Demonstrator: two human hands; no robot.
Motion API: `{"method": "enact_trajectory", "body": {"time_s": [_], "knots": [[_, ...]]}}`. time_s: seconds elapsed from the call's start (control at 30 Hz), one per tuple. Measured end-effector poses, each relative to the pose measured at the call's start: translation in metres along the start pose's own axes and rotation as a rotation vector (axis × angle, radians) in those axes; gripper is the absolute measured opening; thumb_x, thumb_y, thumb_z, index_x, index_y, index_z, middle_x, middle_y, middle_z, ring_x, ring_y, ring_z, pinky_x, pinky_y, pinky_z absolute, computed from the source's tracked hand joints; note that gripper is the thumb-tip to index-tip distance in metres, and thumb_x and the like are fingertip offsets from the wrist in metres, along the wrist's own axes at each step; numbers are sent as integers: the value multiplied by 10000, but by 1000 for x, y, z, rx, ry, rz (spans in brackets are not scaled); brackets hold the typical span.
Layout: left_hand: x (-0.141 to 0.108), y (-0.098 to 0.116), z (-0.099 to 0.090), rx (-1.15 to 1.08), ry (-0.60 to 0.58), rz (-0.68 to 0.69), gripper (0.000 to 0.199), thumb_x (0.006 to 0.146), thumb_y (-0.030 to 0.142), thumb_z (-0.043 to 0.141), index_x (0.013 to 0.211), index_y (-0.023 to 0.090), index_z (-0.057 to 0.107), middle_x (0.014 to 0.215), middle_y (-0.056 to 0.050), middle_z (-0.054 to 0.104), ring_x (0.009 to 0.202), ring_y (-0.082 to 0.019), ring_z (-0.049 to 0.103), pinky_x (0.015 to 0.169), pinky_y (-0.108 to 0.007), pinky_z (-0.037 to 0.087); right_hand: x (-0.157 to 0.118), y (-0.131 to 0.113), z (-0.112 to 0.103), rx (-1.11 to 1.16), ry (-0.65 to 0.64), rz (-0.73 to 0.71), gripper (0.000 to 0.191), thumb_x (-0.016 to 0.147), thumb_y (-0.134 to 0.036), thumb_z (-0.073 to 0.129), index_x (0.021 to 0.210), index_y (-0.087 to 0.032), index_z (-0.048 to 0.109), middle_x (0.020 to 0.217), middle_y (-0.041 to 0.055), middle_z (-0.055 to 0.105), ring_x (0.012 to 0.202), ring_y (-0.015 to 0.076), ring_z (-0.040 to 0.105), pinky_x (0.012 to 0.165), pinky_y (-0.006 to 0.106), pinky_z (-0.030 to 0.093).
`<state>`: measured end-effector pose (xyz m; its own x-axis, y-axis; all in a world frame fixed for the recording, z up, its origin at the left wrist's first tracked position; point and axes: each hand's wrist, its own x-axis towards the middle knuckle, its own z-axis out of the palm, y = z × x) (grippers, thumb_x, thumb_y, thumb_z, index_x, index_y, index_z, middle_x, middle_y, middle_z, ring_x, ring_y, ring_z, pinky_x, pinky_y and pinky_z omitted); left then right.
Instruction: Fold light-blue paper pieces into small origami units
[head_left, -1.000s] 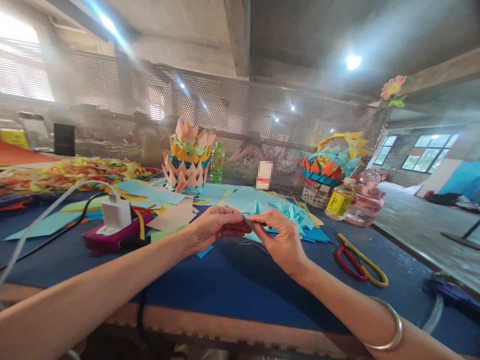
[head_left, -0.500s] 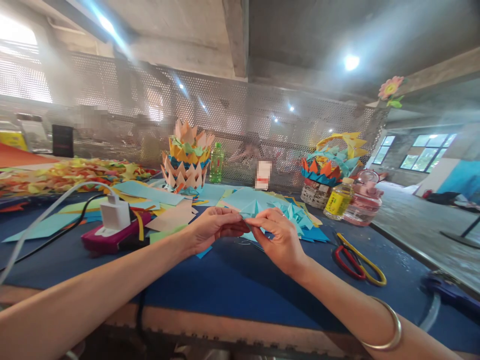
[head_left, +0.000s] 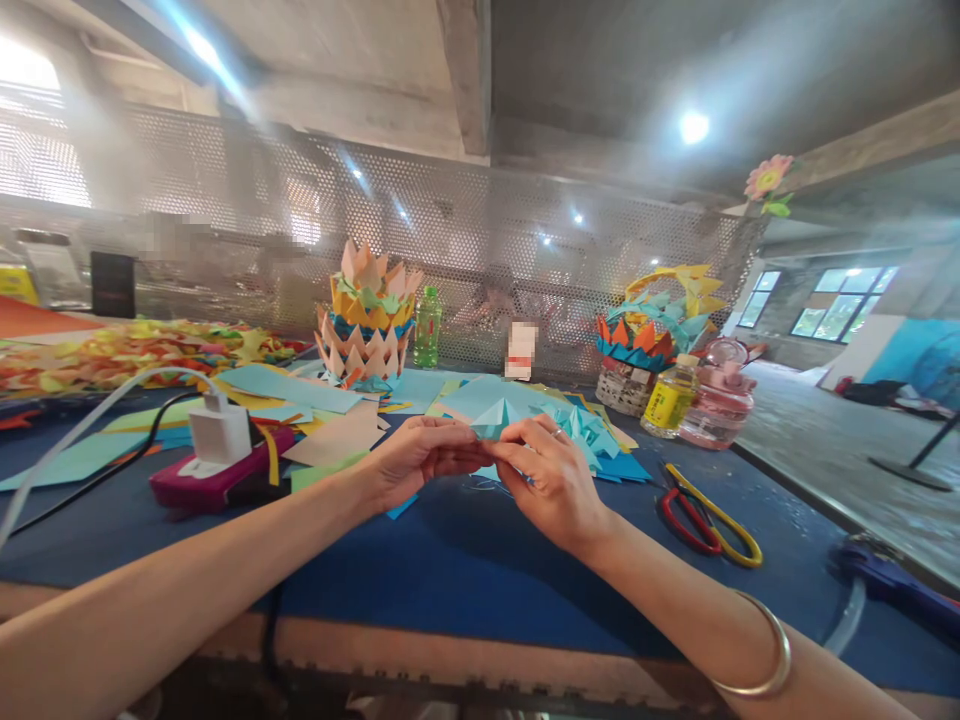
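Note:
My left hand (head_left: 424, 460) and my right hand (head_left: 555, 480) meet above the near middle of the blue table. Both are closed, fingertips pinching a light-blue folded paper piece (head_left: 493, 418) from either side. Its pointed top shows above the fingers; its lower part is hidden behind them. Just beyond my right hand lies a pile of similar light-blue folded paper pieces (head_left: 589, 435). Flat light-blue paper sheets (head_left: 480, 395) are spread behind the hands.
Scissors (head_left: 709, 520) with red and yellow handles lie right. A yellow-labelled bottle (head_left: 670, 398), a pink jug (head_left: 716, 405) and paper-petalled baskets (head_left: 364, 350) stand behind. Leftward are a purple power strip (head_left: 202, 485) with a white charger (head_left: 219, 432), cables and paper scraps (head_left: 150, 350).
The fingers of my right hand have shifted over the folded paper, and my left fingers lie straighter beneath it. The whole view has moved slightly.

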<state>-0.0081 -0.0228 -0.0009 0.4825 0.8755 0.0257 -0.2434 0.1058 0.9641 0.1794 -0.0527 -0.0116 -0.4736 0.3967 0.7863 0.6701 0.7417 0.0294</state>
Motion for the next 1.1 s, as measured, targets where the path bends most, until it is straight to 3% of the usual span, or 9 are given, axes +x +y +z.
{"method": "enact_trajectory", "body": {"time_s": [0.23, 0.47, 0.63, 0.7, 0.77, 0.87, 0.93, 1.0, 1.1], "knots": [[-1, 3, 3, 61, 79, -74, 180, 644, 286, 745, 639, 125, 664, 675, -36, 712, 665, -116, 663, 697, -186, 504, 1, -2, -1, -3, -8, -8, 244, 835, -152, 502, 998, -240, 661, 866, 41, 598, 815, 173, 498, 749, 324, 444], [-1, 4, 2, 61, 102, 24, 174, 647, 288, 738, 644, 130, 665, 681, -23, 709, 657, -124, 654, 718, -219, 493, 0, -4, 0, 66, -27, 67, 335, 796, -116, 497, 1070, -247, 638, 898, 53, 574, 838, 185, 499, 742, 337, 448], [0, 7, 1, 64, 174, 81, 205, 615, 291, 757, 591, 132, 631, 618, -11, 682, 633, -112, 636, 700, -222, 485, 0, -8, -1, 185, 23, 128, 260, 806, -140, 487, 984, -226, 656, 864, 55, 575, 828, 178, 511, 771, 345, 437], [0, 8, 1, 78, 203, 109, 214, 606, 297, 762, 586, 129, 630, 611, -11, 676, 619, -105, 623, 686, -218, 482, 2, -10, 0, 276, 45, 226, 160, 819, -201, 498, 882, -206, 645, 836, 51, 575, 810, 172, 517, 773, 341, 430], [-1, 8, 1, 103, 220, 139, 222, 608, 313, 758, 587, 129, 635, 609, -15, 673, 611, -101, 613, 682, -220, 479, 4, -11, 2, 394, 86, 433, 128, 797, -309, 552, 829, -192, 593, 795, 37, 560, 760, 160, 517, 713, 314, 435], [-2, 8, 3, 154, 214, 165, 226, 621, 338, 743, 603, 134, 648, 614, -15, 668, 615, -104, 606, 695, -232, 479, 7, -10, 6, 642, 150, 836, 406, 670, -461, 662, 932, -186, 517, 789, 8, 523, 692, 133, 498, 603, 260, 419], [-3, 7, 5, 191, 198, 170, 223, 624, 347, 738, 621, 139, 658, 623, -12, 661, 620, -107, 598, 696, -238, 478, 8, -9, 8, 848, 90, 1006, 468, 642, -503, 667, 947, -180, 522, 797, 6, 528, 705, 129, 501, 595, 247, 406], [-4, 6, 6, 232, 180, 173, 218, 622, 350, 736, 652, 143, 676, 655, -14, 660, 636, -108, 588, 694, -237, 473, 8, -10, 8, 1005, 0, 1093, 412, 650, -518, 652, 847, -164, 572, 772, 10, 546, 716, 132, 502, 606, 248, 391], [-4, 5, 7, 299, 140, 180, 225, 631, 362, 725, 708, 152, 704, 732, -24, 668, 683, -114, 576, 697, -228, 462, 8, -12, 8, 1127, -55, 1051, 345, 659, -478, 663, 769, -153, 632, 732, 8, 578, 670, 116, 478, 614, 247, 366]]}}
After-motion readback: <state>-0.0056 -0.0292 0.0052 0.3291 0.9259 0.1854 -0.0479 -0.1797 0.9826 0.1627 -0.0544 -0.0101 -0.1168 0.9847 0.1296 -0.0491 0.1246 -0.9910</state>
